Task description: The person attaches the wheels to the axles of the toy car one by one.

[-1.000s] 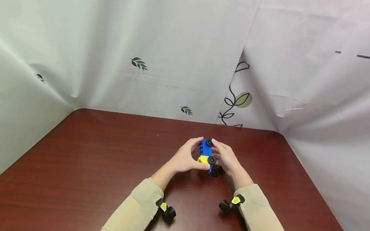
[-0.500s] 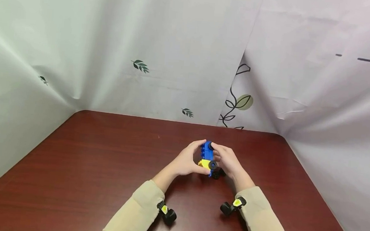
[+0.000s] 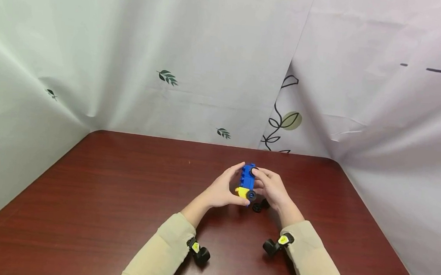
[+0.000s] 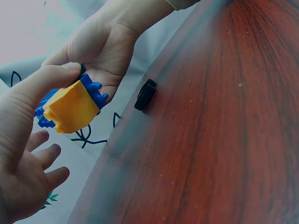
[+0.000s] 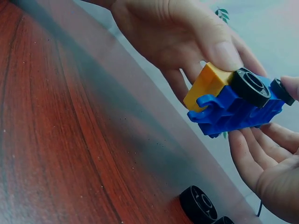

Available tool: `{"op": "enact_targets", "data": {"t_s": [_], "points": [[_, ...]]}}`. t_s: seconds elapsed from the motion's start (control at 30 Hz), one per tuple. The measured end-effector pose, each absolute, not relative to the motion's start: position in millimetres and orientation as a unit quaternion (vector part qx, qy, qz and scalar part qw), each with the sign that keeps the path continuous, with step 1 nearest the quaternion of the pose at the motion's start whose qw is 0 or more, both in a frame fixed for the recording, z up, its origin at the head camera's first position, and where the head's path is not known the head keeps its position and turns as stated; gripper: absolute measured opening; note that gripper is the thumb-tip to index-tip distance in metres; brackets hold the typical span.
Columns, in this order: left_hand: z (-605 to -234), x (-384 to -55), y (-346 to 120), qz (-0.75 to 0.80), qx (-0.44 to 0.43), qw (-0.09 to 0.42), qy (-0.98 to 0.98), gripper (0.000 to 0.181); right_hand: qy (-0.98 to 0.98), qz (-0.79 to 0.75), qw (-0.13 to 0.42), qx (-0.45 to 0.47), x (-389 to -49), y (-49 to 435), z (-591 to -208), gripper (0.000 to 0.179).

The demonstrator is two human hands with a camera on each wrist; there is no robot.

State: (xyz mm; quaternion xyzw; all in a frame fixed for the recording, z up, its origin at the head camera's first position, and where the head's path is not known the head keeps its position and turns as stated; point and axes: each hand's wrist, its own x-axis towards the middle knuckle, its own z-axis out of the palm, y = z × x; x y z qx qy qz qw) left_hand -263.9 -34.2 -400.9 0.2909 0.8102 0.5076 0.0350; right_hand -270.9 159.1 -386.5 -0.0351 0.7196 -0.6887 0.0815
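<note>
A toy car body of blue blocks (image 3: pixel 246 180) is held above the table between both hands. At its near end sits a yellow block (image 4: pixel 72 108). My left hand (image 3: pixel 219 192) grips the car lengthwise, its thumb at the yellow end and fingertips at the far end. One black wheel (image 5: pixel 251 87) is on the blue side next to the left thumb. My right hand (image 3: pixel 273 191) holds the far end, with the thumb on a second black wheel (image 5: pixel 281 91) and its other fingers below the car. The car's opposite side is partly hidden.
Loose black wheels (image 3: pixel 257 207) lie on the dark red wooden table (image 3: pixel 141 200), just below the right hand. A pale printed curtain (image 3: pixel 210 67) hangs behind the table and along its sides. Small black cameras (image 3: pixel 201 254) are strapped to both wrists.
The toy car has tilted and turned slightly in the hands. My right thumb has moved onto the far wheel, covering part of it. The left hand keeps its grip.
</note>
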Motion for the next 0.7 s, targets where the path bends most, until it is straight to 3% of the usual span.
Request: {"op": "enact_targets", "data": {"t_s": [0.5, 0.7], "points": [[-400.7, -269.1, -36.4, 0.573, 0.197, 0.058, 0.794, 0.073, 0.726, -0.683, 0.055, -0.066, -273.3, 159.7, -385.3, 0.057], [-400.1, -271.9, -36.0, 0.562, 0.156, 0.044, 0.811, 0.070, 0.740, -0.666, 0.046, -0.083, -271.1, 159.4, -385.0, 0.054]]}}
